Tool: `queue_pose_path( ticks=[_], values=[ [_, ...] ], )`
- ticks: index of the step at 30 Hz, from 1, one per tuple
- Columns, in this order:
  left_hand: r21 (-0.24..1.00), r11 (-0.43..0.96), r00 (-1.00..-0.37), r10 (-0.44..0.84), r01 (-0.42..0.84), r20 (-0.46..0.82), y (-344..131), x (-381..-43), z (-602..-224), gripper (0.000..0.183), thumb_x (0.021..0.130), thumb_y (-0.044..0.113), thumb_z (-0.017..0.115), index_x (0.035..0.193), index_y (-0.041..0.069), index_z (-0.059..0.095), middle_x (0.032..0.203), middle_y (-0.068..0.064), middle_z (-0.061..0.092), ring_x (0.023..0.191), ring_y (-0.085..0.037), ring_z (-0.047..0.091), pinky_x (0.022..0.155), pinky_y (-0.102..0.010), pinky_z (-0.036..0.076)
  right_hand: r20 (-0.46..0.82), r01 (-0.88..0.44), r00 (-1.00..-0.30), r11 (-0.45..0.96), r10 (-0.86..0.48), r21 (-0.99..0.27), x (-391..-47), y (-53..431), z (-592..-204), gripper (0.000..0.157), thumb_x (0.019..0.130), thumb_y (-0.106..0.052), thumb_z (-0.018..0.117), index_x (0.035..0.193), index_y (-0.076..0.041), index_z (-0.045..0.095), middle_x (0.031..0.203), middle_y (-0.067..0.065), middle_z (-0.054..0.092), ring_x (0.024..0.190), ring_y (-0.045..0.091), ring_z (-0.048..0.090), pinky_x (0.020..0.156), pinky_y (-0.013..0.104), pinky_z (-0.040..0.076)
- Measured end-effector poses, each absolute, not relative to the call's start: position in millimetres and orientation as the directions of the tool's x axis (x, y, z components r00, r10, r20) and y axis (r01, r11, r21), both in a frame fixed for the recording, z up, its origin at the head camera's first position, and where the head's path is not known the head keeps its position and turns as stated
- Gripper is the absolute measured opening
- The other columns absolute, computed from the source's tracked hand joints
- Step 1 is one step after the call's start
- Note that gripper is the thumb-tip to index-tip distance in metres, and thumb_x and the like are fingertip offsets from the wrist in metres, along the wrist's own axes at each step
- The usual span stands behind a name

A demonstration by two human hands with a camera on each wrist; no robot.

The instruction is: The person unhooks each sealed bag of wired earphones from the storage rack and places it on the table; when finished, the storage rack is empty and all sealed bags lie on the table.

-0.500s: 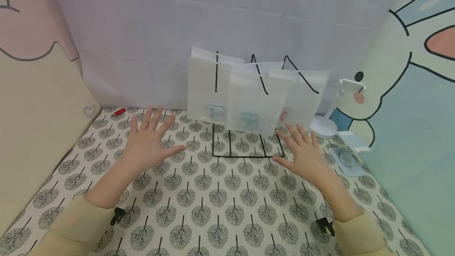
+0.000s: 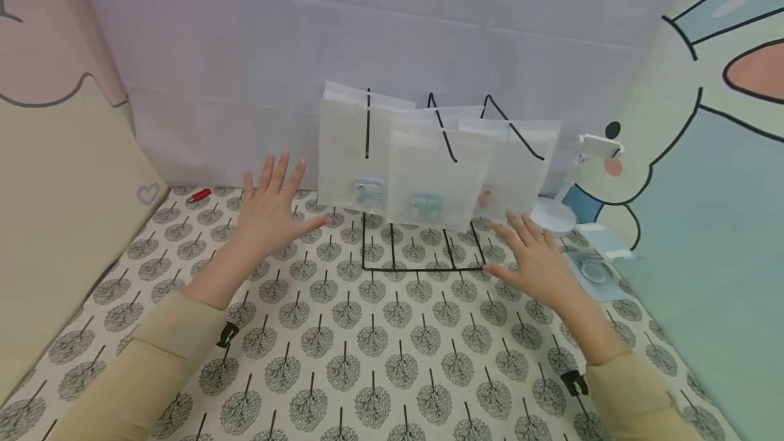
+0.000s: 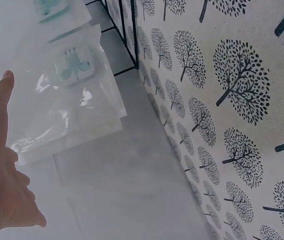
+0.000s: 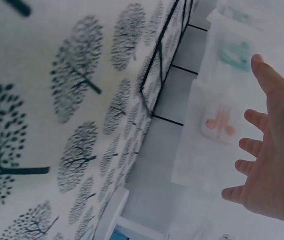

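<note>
The left hand [image 2: 266, 216] has moved forward and inward since half a second ago, drawing nearer the bags, while the right hand [image 2: 539, 260] has shifted slightly outward; both are spread, fingers apart, holding nothing. Beyond them, three frosted plastic bags hang from a black wire rack [image 2: 422, 269]: the left bag [image 2: 346, 141] just beside the left hand, the middle bag [image 2: 437, 169] overlapping both neighbours in front, and the right bag [image 2: 527, 148] close to the right fingertips. Each has wired earphones in a small case low inside, pale blue, teal [image 2: 427, 206] and pink [image 4: 219, 120] from left to right. None of the bags has visibly changed place, so the handling seems not to have begun, only the hands' positions differing. Farther out on the patterned counter [image 2: 396, 352] are a small red tool [image 2: 199, 194] at far left and a white phone stand [image 2: 554, 215] at right
</note>
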State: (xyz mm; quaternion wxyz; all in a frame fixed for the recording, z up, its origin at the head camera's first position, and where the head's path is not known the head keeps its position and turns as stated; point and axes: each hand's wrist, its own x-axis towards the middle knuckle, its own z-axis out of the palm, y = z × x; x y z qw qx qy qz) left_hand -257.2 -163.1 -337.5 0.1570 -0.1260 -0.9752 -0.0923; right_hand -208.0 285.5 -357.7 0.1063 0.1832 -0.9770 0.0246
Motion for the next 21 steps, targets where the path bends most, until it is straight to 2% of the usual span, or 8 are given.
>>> queue_pose_path(
  ticks=[4,10,16,21],
  values=[
    [0.195,0.941,-0.919,0.198,0.275,0.342,-160.0,-275.7,-342.8,0.107,0.08,0.072,0.051,0.15,0.025,-0.014,0.154,0.0,-0.024,0.14,-0.02,-0.026,0.11,-0.05,-0.021,0.196,-0.388,-0.909,0.918,-0.367,-0.08,-218.6,294.5,-377.4,0.082,0.085,-0.055,0.06,0.149,-0.016,0.028,0.155,0.019,0.018,0.14,0.045,0.014,0.109,0.067,0.014],
    [0.301,0.909,-0.92,0.177,0.288,0.349,-156.3,-301.2,-354.0,0.109,0.08,0.069,0.055,0.152,0.016,-0.007,0.156,-0.005,-0.016,0.142,-0.024,-0.02,0.111,-0.053,-0.016,0.158,-0.405,-0.911,0.899,-0.381,-0.166,-232.3,306.4,-408.9,0.085,0.083,-0.052,0.065,0.149,-0.012,0.027,0.156,0.018,0.016,0.141,0.043,0.011,0.108,0.066,0.017],
    [0.423,0.847,-0.913,0.156,0.32,0.378,-153.8,-323.2,-363.1,0.107,0.082,0.053,0.066,0.152,0.013,-0.004,0.159,-0.012,-0.002,0.145,-0.031,-0.007,0.115,-0.053,-0.006,0.102,-0.39,-0.921,0.882,-0.377,-0.265,-243.2,311.8,-429.5,0.092,0.081,-0.046,0.071,0.149,-0.006,0.024,0.156,0.019,0.014,0.139,0.047,0.015,0.106,0.067,0.022],
    [0.596,0.738,-0.922,0.091,0.316,0.376,-148.2,-333.8,-365.1,0.107,0.08,0.042,0.072,0.153,0.017,-0.002,0.159,-0.008,0.003,0.146,-0.029,0.0,0.117,-0.052,0.003,0.053,-0.348,-0.934,0.868,-0.353,-0.354,-253.2,317.1,-438.6,0.094,0.083,-0.045,0.069,0.15,-0.004,0.019,0.155,0.024,0.013,0.138,0.048,0.017,0.105,0.066,0.023]
  ],
)
